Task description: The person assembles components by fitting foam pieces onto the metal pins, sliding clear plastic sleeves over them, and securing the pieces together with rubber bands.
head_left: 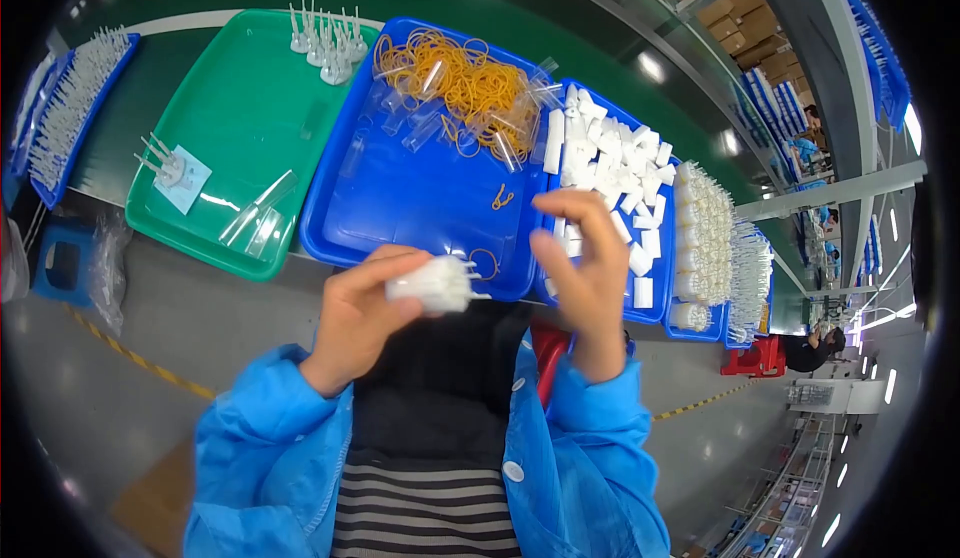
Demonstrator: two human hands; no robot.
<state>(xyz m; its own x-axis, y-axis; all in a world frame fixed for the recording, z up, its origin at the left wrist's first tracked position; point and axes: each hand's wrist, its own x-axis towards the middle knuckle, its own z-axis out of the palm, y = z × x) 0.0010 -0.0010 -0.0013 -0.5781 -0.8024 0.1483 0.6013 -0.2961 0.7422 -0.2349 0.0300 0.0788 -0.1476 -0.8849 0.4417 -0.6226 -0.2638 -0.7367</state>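
Observation:
My left hand [355, 313] is wrapped around a white cylindrical piece [432, 285] with thin prongs sticking out of its right end. The piece is slightly blurred and is held in front of the blue tray [365, 223]. To its right my right hand [590, 268] is raised with thumb and fingers apart, nothing visible between them. Behind that hand is a blue tray of short white tubes [605, 153]. The nearer blue tray holds a heap of yellow rubber bands [450, 83] and several clear plastic tubes [425, 128]. One small twisted band [502, 197] lies apart from the heap.
On the left, a green tray [235, 98] holds white pronged pieces [325, 43], a light blue paper [185, 180] and clear tubes [258, 208]. Trays of white parts [700, 228] stand at right, another [85, 108] at far left. A red stool [752, 356] stands on the floor.

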